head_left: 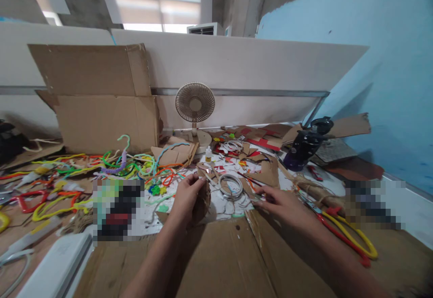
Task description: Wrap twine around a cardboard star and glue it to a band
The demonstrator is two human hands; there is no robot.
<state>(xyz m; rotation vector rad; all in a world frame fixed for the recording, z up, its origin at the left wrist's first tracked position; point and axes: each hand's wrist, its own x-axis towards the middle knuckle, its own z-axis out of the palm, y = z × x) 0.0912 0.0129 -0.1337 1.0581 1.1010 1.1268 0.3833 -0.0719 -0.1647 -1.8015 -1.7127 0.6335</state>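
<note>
My left hand [187, 197] is closed around a brown cardboard piece [203, 203], held upright just above the flat cardboard sheet [216, 262] in front of me. My right hand [279, 201] rests on the table to the right, fingers stretched toward a coil of white wire [230, 185]; the fingertips touch paper scraps beside the coil, and whether they pinch anything I cannot make out. Cut cardboard bits [267, 171] and white paper scraps lie around both hands.
Colourful pipe cleaners [115, 165] cover the left of the table. An open cardboard box [98, 104] and a small fan [195, 104] stand at the back. Red-and-yellow scissors [345, 235] lie at the right, a dark bottle [304, 147] behind them, a small glue bottle [209, 154] mid-table.
</note>
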